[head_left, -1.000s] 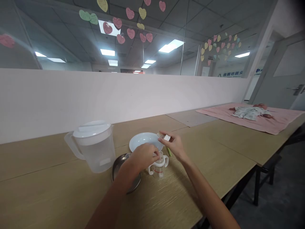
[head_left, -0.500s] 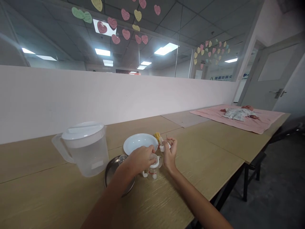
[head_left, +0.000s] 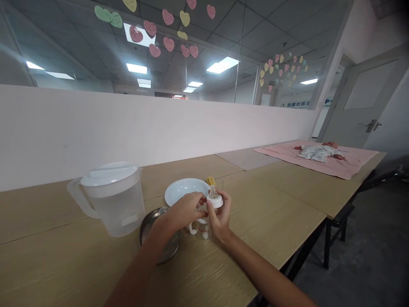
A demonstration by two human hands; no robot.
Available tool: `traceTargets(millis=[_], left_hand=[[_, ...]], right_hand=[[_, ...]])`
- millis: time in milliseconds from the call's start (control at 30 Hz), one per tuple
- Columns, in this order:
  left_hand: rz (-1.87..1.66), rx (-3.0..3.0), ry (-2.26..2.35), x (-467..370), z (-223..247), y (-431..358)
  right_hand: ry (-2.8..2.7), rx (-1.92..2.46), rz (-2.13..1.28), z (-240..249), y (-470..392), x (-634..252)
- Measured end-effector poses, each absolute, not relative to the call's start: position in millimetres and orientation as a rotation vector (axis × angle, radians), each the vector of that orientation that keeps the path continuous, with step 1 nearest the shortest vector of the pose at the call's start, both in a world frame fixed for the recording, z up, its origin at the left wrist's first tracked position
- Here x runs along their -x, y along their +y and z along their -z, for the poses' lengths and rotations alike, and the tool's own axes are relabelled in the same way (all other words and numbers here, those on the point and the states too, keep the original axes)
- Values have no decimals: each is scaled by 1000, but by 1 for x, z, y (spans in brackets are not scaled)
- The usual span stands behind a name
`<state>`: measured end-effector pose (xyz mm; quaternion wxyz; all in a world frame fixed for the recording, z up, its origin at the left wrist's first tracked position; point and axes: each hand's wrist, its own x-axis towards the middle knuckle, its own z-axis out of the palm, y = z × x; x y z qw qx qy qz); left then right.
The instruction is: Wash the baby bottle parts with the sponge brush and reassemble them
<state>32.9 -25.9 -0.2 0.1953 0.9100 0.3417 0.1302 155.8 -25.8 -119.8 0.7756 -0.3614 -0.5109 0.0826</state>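
In my right hand is a white bottle collar with a clear teat pointing up, pinched between thumb and fingers. It sits right at the top of a clear baby bottle with white handles and red markings, which stands upright on the table. My left hand has its fingers curled around the bottle's neck. Those fingers partly cover the neck, so I cannot tell whether collar and bottle touch. Beside my left wrist lies a round metal tray with a clear dome-shaped cap on it.
A white bowl stands behind my hands, with a yellow item by its rim. The lidded plastic pitcher is at the left. Far right, a baby-like figure lies on a pink towel. A white wall borders the table.
My right hand has brought the collar and teat left and over the bottle, turning the teat upright. My left fingers have shifted from the bottle's top to around its neck.
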Motion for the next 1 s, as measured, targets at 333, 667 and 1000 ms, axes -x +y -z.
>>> traceTargets(millis=[333, 667, 1000], left_hand=[[-420, -2393, 874, -26, 1, -24], [-353, -2403, 868, -15, 2, -19], [-459, -2511, 967, -22, -9, -36]], right_hand=[[-1258, 874, 23, 134, -28, -155], [-1349, 862, 67, 140, -29, -153], [-1356, 822, 74, 144, -22, -150]])
